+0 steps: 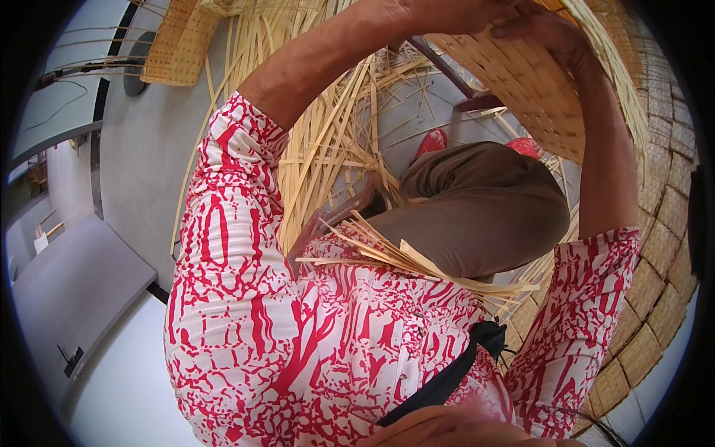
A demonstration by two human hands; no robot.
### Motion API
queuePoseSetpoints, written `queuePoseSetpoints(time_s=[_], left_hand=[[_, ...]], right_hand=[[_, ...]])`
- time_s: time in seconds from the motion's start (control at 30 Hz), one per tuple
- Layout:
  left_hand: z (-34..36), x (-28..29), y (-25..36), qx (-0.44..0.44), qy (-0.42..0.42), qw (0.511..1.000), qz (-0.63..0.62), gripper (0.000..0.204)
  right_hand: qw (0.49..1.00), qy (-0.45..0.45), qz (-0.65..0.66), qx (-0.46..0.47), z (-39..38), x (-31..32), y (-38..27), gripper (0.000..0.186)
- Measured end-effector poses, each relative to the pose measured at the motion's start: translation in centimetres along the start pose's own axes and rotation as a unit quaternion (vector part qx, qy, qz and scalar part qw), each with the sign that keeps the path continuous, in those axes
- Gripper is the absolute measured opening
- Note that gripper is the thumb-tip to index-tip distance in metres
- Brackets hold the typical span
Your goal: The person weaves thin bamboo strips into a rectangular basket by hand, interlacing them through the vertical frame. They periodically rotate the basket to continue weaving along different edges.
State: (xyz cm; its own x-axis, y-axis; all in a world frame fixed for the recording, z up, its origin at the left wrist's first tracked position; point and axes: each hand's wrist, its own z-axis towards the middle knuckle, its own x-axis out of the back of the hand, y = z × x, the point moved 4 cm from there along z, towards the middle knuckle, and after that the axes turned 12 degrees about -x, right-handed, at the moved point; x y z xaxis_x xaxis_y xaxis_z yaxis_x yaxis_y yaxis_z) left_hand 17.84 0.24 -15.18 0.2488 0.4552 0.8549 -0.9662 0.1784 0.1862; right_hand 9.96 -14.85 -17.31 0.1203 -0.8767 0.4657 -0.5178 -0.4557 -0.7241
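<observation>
Both of my hands meet at the upper edge of the view, by a woven bamboo basket (514, 89) that stands tilted at the upper right. My left hand (465, 13) reaches across from the left, its fingers bent and partly cut off by the edge. My right hand (551, 33) lies against the basket's woven wall, fingers curled in toward the left hand. What is pinched between the fingertips cannot be made out. A pale rim of split strips (614, 67) curves past my right forearm. A small bundle of bamboo strips (417, 261) rests across my lap.
A heap of loose bamboo strips (320, 141) covers the grey floor (141, 149) beyond my left arm. Another woven piece (175, 45) stands at the upper left. Large woven matting (655, 246) curves along the right. A dark wooden leg (477, 100) stands near my red shoes.
</observation>
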Motion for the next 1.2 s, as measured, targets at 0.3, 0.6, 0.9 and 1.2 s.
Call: queuePoseSetpoints(time_s=[0.3,0.6,0.9,1.2], left_hand=[[-3.1,-0.7,1.2,-0.047,0.116,0.98,0.151,0.014],[-5.8,-10.3,-1.1,0.182,0.092,0.979,-0.032,0.018],[-0.7,-9.7,-7.4,0.13,0.013,0.985,0.112,0.012],[-0.2,-11.2,-5.8,0.064,-0.071,0.989,0.112,0.009]], right_hand=[[0.962,0.164,-0.17,0.139,0.0,0.1,-1.3,0.07],[0.955,0.203,-0.183,0.112,1.3,1.6,0.5,0.077],[0.783,0.448,-0.399,0.163,-12.8,-3.4,-5.2,0.061],[0.73,0.476,-0.488,0.055,-17.9,-1.0,-1.0,0.059]])
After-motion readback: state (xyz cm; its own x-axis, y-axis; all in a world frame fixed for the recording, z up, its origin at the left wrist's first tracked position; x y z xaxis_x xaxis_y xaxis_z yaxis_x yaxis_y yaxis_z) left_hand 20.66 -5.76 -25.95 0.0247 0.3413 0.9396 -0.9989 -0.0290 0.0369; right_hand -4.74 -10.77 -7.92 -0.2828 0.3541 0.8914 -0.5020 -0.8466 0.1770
